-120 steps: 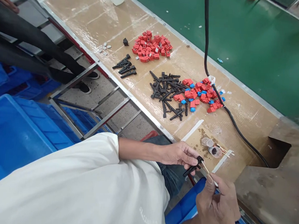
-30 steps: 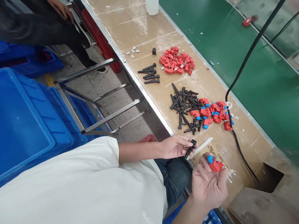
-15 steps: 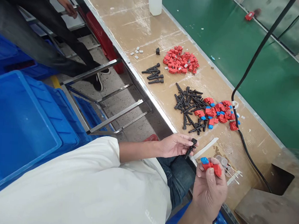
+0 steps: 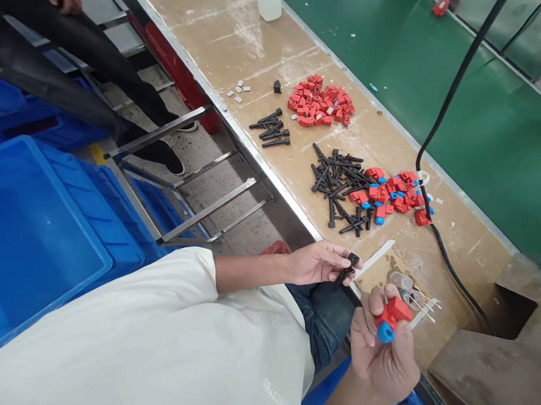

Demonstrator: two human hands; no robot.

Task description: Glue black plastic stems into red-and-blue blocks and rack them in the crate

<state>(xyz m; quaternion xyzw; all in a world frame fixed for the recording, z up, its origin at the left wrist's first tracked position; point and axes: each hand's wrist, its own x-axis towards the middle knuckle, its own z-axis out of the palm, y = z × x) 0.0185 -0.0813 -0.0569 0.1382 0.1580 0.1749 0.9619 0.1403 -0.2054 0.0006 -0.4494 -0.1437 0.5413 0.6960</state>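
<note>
A black rod-shaped part point(image 4: 352, 260) is pinched in the fingers of my left hand point(image 4: 324, 262), over the near edge of the brown worktable point(image 4: 234, 41). My right hand point(image 4: 383, 350) grips a red and blue part point(image 4: 392, 317) between thumb and fingers, with the blue end toward me. Beyond my hands lie a heap of black rod parts point(image 4: 338, 182) and, touching it, a group of red and blue parts point(image 4: 402, 192). Farther off are a pile of red pieces point(image 4: 321, 102) and a smaller bunch of black rods point(image 4: 272, 129).
Small clear cups point(image 4: 401, 281) with thin sticks stand right of my hands. A black cable point(image 4: 442, 249) crosses the table beside a green surface point(image 4: 363, 43). Blue bins point(image 4: 44, 225) and a metal frame point(image 4: 210, 208) are at left, where a person point(image 4: 74, 38) stands. A white container point(image 4: 268, 1) stands farther back.
My right hand has turned the red and blue part, so its blue end now points down toward me. My left hand has barely moved. The person's arm at left has shifted.
</note>
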